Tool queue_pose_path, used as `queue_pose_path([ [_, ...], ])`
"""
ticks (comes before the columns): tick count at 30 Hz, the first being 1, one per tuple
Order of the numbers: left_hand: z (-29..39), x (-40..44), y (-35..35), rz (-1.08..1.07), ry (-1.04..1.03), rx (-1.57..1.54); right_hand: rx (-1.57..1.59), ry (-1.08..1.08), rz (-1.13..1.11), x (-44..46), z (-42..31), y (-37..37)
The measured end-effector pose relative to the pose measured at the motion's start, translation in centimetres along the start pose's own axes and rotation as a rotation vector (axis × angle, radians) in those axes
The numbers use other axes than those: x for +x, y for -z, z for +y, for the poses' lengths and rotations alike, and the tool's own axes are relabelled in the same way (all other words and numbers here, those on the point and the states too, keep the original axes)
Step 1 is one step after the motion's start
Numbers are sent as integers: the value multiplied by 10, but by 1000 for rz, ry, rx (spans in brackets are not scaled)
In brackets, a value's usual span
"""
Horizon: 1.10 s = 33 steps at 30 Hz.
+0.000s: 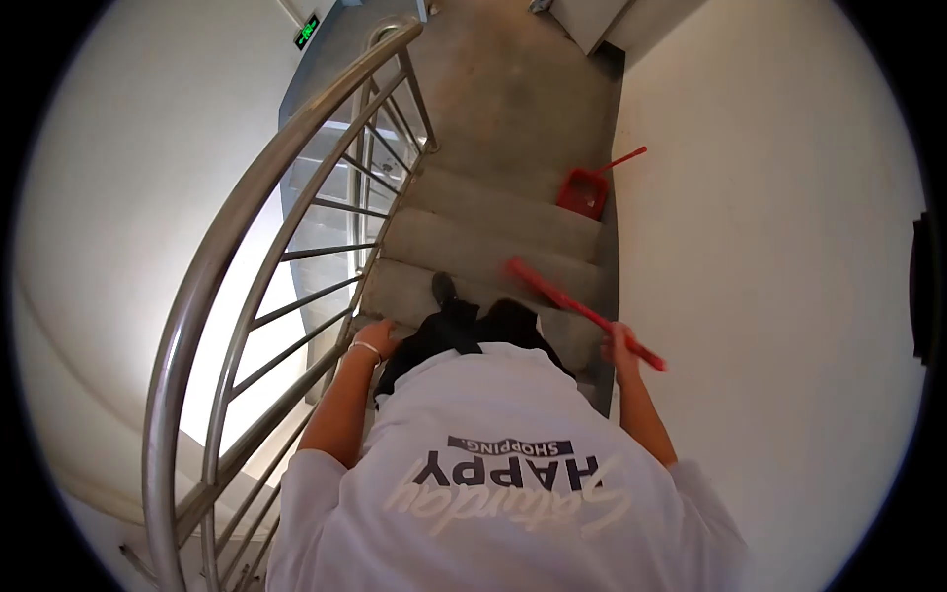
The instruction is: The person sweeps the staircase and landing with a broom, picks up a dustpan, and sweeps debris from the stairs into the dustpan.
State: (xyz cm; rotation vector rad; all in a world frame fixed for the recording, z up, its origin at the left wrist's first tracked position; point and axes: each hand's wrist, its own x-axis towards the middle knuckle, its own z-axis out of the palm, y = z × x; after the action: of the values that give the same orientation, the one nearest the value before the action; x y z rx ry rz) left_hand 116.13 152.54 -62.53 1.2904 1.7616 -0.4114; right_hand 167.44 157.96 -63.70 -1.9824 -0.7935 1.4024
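My right hand is closed round the handle of a red brush, which slants up and to the left over the steps, its far end blurred. My left hand, with a pale band at the wrist, hangs beside my dark trousers near the railing; its fingers are partly hidden, and whether it holds anything does not show. A red dustpan lies on a step further along by the right wall, its handle pointing up and to the right.
Grey stairs lead to a landing. A curved metal railing runs along the left, and a white wall along the right. One dark shoe is on a step. A green sign hangs at upper left.
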Motion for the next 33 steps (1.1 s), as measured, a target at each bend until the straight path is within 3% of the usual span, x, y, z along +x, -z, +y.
queue_pose_path([
  [2,-9,9,21,44,-41,-3,46,-114,56,24,20,-13],
  [4,-3,10,48,46,-73,16,105,-12,42,32,17,-13],
  [5,-9,5,52,6,-91,40,-21,71,-27,31,13,-5],
  [12,6,51,122,39,-64,-64,66,-63,93,3,-80,3],
  [16,-5,89,122,65,-191,-75,37,35,87,11,-59,1],
  [20,5,148,131,33,-170,-38,-118,268,301,38,16,-17],
  [22,12,197,133,55,-100,13,153,36,350,70,32,-24],
  [24,18,232,136,49,-105,-30,288,146,258,97,32,-18],
  [27,33,291,152,64,-192,185,435,69,308,87,-26,-32],
  [29,73,309,187,76,-219,194,554,-97,163,95,-43,-27],
  [30,103,304,209,111,-244,148,556,-77,170,95,-54,-19],
  [32,124,336,225,233,-385,12,686,-292,-153,84,-56,-15],
  [33,134,344,231,233,-460,-109,641,-450,-130,82,-50,-16],
])
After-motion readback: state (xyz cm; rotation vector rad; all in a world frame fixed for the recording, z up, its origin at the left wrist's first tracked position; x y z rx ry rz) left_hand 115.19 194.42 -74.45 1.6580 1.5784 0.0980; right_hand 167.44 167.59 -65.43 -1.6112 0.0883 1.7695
